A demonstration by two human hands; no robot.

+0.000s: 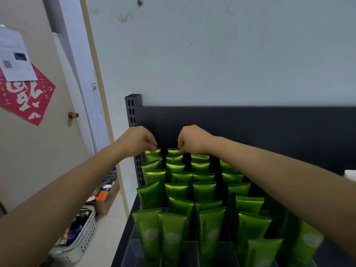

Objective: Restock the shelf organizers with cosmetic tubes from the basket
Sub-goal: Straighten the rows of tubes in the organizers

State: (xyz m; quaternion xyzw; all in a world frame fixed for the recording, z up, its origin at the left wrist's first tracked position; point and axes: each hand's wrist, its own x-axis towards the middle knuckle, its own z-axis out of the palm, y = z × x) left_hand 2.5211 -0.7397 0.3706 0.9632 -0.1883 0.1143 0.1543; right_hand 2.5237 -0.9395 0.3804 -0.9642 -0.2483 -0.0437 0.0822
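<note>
Several green cosmetic tubes [176, 191] stand upright in rows inside clear shelf organizers [134, 249] on a dark shelf. My left hand [139, 139] reaches to the back of the leftmost row and pinches the top edge of the rearmost green tube [153, 152]. My right hand [191, 140] pinches the top of the rearmost tube [173, 151] in the second row. Both arms stretch over the tubes. A white basket [77, 245] sits on the floor at the lower left.
The shelf's dark back panel [250, 132] and slotted upright post [132, 112] stand right behind my hands. A cardboard box [107, 197] with packets lies on the floor beyond the basket. A door with a knob [73, 115] is at the left.
</note>
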